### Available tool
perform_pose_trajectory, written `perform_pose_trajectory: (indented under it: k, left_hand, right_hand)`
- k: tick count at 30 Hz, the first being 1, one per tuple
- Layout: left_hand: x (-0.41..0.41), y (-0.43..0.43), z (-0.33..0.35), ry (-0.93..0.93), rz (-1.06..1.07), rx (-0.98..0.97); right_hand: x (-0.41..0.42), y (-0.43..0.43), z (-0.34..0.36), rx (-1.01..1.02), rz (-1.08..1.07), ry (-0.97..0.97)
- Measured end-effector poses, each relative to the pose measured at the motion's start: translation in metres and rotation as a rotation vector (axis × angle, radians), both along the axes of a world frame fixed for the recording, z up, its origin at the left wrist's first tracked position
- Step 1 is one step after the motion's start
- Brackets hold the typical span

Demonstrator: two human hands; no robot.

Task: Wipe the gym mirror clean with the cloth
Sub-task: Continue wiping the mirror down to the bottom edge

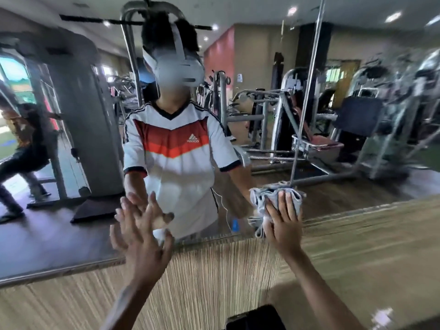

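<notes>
Gym mirror (59,229), a large wall-mounted pane of glass, faced the person above a pale wood-grain wall panel (214,270). The crumpled grey cloth (259,203) sat against the glass just above the mirror's lower edge. The right hand (283,225) pinned it there, fingers (289,201) straight and close together on top of it. The left hand (140,236) was raised near that same lower edge with its fingers (123,222) spread wide. Whether they touched the glass could not be told, and a small pale shape by the thumb was too blurred to name. The main risk seemed to be that bare hand, which would leave fresh prints if laid on the glass. The bunched cloth, held by flat pressure alone, could also slip down past the lower edge or only smear.
</notes>
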State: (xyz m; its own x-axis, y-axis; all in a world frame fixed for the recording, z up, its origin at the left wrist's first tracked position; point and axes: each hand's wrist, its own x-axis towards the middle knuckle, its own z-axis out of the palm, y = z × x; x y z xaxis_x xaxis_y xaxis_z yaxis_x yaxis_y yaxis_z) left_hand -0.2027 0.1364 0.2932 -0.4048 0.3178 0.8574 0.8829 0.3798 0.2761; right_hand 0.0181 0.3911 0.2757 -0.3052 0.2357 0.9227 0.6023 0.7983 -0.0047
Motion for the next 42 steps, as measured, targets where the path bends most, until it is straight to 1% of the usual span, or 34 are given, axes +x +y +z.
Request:
perform_pose_trajectory:
  k: [1, 3, 4, 5, 6, 9, 10, 11, 12, 15, 16, 17, 18, 19, 21, 22, 23, 24, 26, 27, 28, 29, 30, 33, 34, 35, 37, 39, 40, 41, 42]
  left_hand:
    - [0.002, 0.011, 0.014, 0.116, -0.043, -0.031]
    - [0.005, 0.028, 0.046, 0.191, -0.109, -0.072]
    - [0.006, 0.034, 0.056, 0.239, -0.121, -0.074]
    - [0.007, 0.040, 0.065, 0.314, -0.106, -0.067]
    - [0.007, 0.047, 0.074, 0.356, -0.101, -0.061]
    - [0.009, 0.064, 0.093, 0.461, -0.027, -0.045]
    - [0.008, 0.068, 0.092, 0.487, 0.005, -0.038]
    - [0.006, 0.070, 0.091, 0.521, 0.033, -0.031]
    - [0.005, 0.072, 0.088, 0.551, 0.054, -0.027]
    - [0.001, 0.077, 0.082, 0.599, 0.087, 0.009]
    - [0.001, 0.077, 0.081, 0.596, 0.087, 0.012]
    - [0.000, 0.078, 0.081, 0.595, 0.079, 0.016]
    - [-0.001, 0.078, 0.081, 0.601, 0.077, 0.016]
    - [-0.002, 0.078, 0.081, 0.607, 0.081, 0.019]
    - [-0.003, 0.078, 0.080, 0.605, 0.080, 0.026]
    - [-0.004, 0.078, 0.078, 0.604, 0.070, 0.032]
    - [-0.004, 0.079, 0.078, 0.610, 0.070, 0.037]
    - [-0.003, 0.079, 0.079, 0.613, 0.080, 0.037]
    - [-0.004, 0.081, 0.079, 0.618, 0.098, 0.028]
    - [-0.004, 0.080, 0.078, 0.620, 0.091, 0.027]
    - [-0.004, 0.080, 0.076, 0.625, 0.084, 0.028]
    - [-0.005, 0.080, 0.076, 0.628, 0.081, 0.030]
    - [-0.005, 0.079, 0.076, 0.629, 0.078, 0.033]
    - [-0.005, 0.078, 0.077, 0.628, 0.048, 0.041]
    - [-0.005, 0.078, 0.077, 0.627, 0.044, 0.043]
    - [-0.005, 0.079, 0.077, 0.625, 0.046, 0.047]
    - [-0.004, 0.080, 0.078, 0.621, 0.053, 0.050]
    - [-0.003, 0.080, 0.078, 0.621, 0.053, 0.047]
    - [-0.003, 0.080, 0.077, 0.618, 0.046, 0.045]
    - [-0.003, 0.080, 0.077, 0.616, 0.037, 0.044]
    - [-0.004, 0.079, 0.076, 0.615, 0.033, 0.045]
  right_hand:
    - [-0.015, -0.009, 0.011, -0.058, -0.023, 0.126]
    - [-0.048, -0.031, 0.029, -0.179, -0.030, 0.328]
    - [-0.059, -0.041, 0.032, -0.216, -0.026, 0.380]
    - [-0.065, -0.045, 0.029, -0.221, -0.023, 0.378]
    - [-0.064, -0.044, 0.021, -0.194, -0.025, 0.330]
    - [-0.039, -0.019, 0.001, -0.043, -0.029, 0.115]
    - [-0.031, -0.012, 0.000, -0.020, -0.030, 0.093]
    - [-0.027, -0.008, 0.003, -0.025, -0.040, 0.117]
    - [-0.027, -0.006, 0.010, -0.059, -0.055, 0.185]
    - [-0.050, -0.018, 0.048, -0.262, -0.057, 0.540]
    - [-0.061, -0.026, 0.059, -0.323, -0.037, 0.629]
    - [-0.068, -0.033, 0.063, -0.352, -0.014, 0.662]
    - [-0.073, -0.038, 0.058, -0.339, 0.004, 0.627]
    - [-0.075, -0.040, 0.045, -0.284, 0.017, 0.522]
    - [-0.064, -0.036, 0.009, -0.091, 0.040, 0.210]
    - [-0.051, -0.026, -0.005, -0.026, 0.039, 0.111]
    - [-0.039, -0.016, -0.010, -0.019, 0.018, 0.105]
    - [-0.032, -0.009, -0.007, -0.071, -0.021, 0.187]
    - [-0.036, -0.007, 0.016, -0.275, -0.069, 0.477]
    - [-0.046, -0.013, 0.032, -0.362, -0.058, 0.606]
    - [-0.058, -0.023, 0.046, -0.399, -0.042, 0.679]
    - [-0.070, -0.033, 0.053, -0.378, -0.020, 0.673]
    - [-0.078, -0.041, 0.052, -0.312, 0.005, 0.598]
    - [-0.075, -0.043, 0.010, -0.016, 0.059, 0.201]
    - [-0.065, -0.035, -0.003, 0.045, 0.051, 0.132]
    - [-0.057, -0.027, -0.007, 0.039, 0.028, 0.136]
    - [-0.050, -0.020, 0.007, -0.111, -0.028, 0.324]
    - [-0.059, -0.023, 0.044, -0.260, -0.045, 0.556]
    - [-0.068, -0.027, 0.064, -0.300, -0.040, 0.643]
    - [-0.077, -0.033, 0.080, -0.310, -0.028, 0.685]
    - [-0.084, -0.039, 0.086, -0.284, -0.008, 0.667]
